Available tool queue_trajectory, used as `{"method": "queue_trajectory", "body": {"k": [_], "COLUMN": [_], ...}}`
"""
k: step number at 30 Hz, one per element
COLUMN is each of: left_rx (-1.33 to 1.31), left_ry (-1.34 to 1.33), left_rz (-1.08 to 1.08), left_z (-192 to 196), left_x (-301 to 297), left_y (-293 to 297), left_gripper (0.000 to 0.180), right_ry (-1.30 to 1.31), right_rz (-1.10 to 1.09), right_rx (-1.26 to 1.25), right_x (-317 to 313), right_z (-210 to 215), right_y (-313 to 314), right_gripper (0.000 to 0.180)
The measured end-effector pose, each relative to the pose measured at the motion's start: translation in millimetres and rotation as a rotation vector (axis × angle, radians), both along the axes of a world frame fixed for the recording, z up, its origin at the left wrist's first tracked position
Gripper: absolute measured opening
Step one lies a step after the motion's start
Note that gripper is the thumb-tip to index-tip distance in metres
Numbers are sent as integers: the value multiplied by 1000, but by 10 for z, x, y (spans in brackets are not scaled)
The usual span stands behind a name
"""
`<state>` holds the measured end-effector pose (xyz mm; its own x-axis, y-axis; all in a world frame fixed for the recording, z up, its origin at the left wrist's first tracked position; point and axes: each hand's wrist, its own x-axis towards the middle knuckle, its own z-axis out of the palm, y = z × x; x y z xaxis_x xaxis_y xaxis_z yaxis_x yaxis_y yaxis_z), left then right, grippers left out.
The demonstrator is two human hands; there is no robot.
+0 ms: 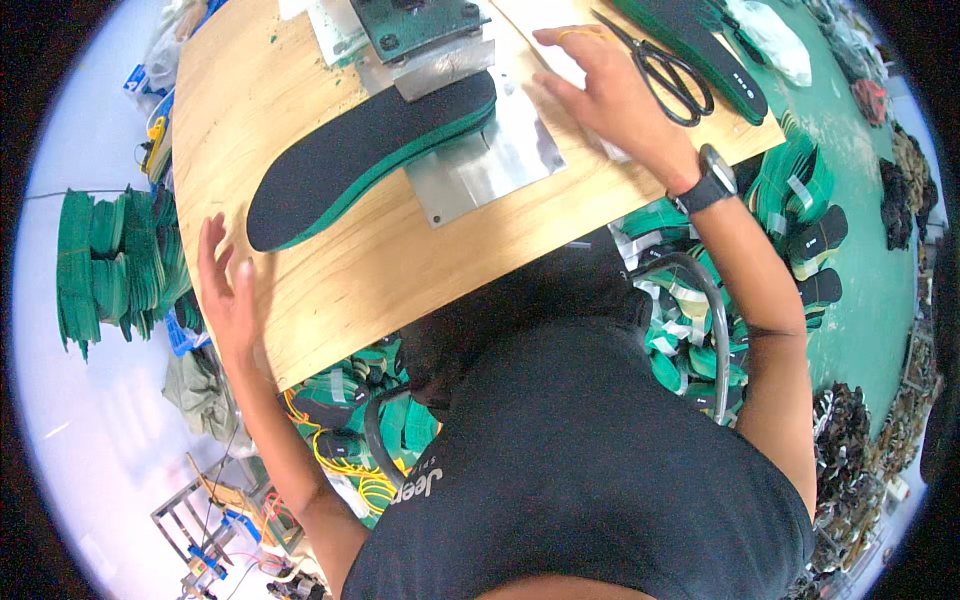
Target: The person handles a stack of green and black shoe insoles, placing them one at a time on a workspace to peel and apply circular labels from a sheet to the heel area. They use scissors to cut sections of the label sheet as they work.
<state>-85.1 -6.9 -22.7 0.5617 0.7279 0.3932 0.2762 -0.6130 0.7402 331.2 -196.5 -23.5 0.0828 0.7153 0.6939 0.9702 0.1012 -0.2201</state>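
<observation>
The insole stack lies under the press plate; left hand open at the table edge near its heel, right hand flat, fingers spread, on white sheets beyond its toe; pressing looks under way.

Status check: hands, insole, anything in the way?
Left hand open at table edge. Right hand flat on white sheet. Insole under press plate. Scissors beside right hand.
</observation>
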Motion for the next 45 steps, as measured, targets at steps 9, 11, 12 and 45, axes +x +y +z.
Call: {"method": "queue_trajectory", "body": {"k": [9, 11, 12, 45], "left_rx": [19, -61, -67, -37], "left_ry": [-125, -165, -146, -399], "left_rz": [-16, -21, -28, -416], "left_z": [211, 170, 181, 647], "left_x": [253, 376, 459, 1230], "left_y": [-392, -454, -493, -1447], "left_gripper": [38, 33, 30, 11], "right_ry": [-236, -140, -64, 969], "right_rz": [-331, -387, -385, 651], "right_rx": [-130, -93, -111, -292], "right_x": [756, 896, 939, -1659], "right_z": [-98, -160, -156, 517], "right_y": [388, 612, 725, -811], "right_gripper": [24, 32, 33, 31]}}
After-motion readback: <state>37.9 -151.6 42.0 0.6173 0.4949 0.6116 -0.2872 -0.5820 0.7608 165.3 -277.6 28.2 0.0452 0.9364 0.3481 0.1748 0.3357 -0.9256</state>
